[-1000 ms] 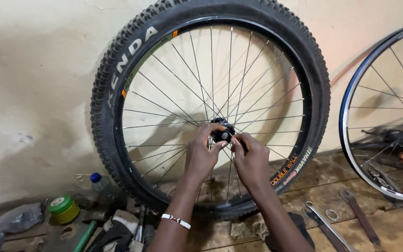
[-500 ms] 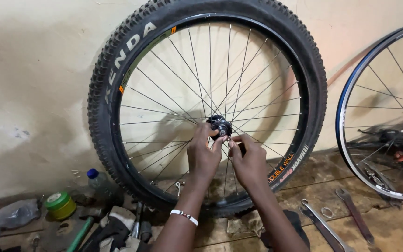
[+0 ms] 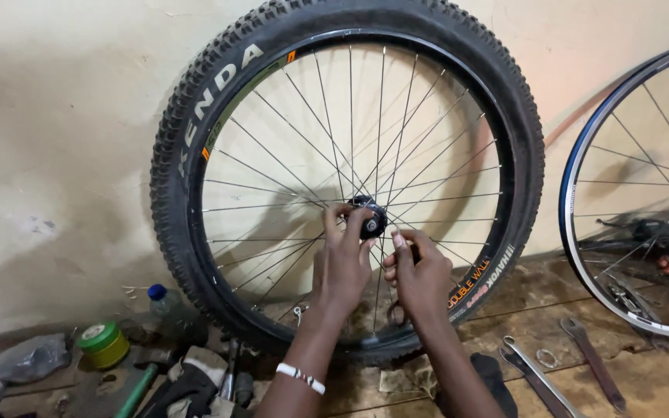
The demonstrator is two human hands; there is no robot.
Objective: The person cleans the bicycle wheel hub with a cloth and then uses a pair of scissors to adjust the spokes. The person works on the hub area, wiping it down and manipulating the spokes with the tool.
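A green roll of tape (image 3: 103, 344) with a pale label on its top face lies at the lower left on the wooden floor (image 3: 644, 371), and just right of it stands a small clear plastic bottle (image 3: 166, 303) with a blue cap. White lettering runs along the upper left sidewall of the knobby tyre (image 3: 195, 131), and an orange strip of label sits on the black rim at the lower right. I count two wheels: the mountain bike wheel (image 3: 458, 116) leaning upright against the pale wall in front of me, and a second, thinner wheel (image 3: 644, 201) with a blue-edged rim at the right. Two flat wrenches (image 3: 551, 371) lie on the floor at the lower right. My left hand (image 3: 342, 263) is curled around the black hub (image 3: 368, 218) at the wheel's centre, fingers and thumb pinching it. My right hand (image 3: 421, 275) sits just below the hub, fingers drawn narrow together; I cannot tell what, if anything, they hold.
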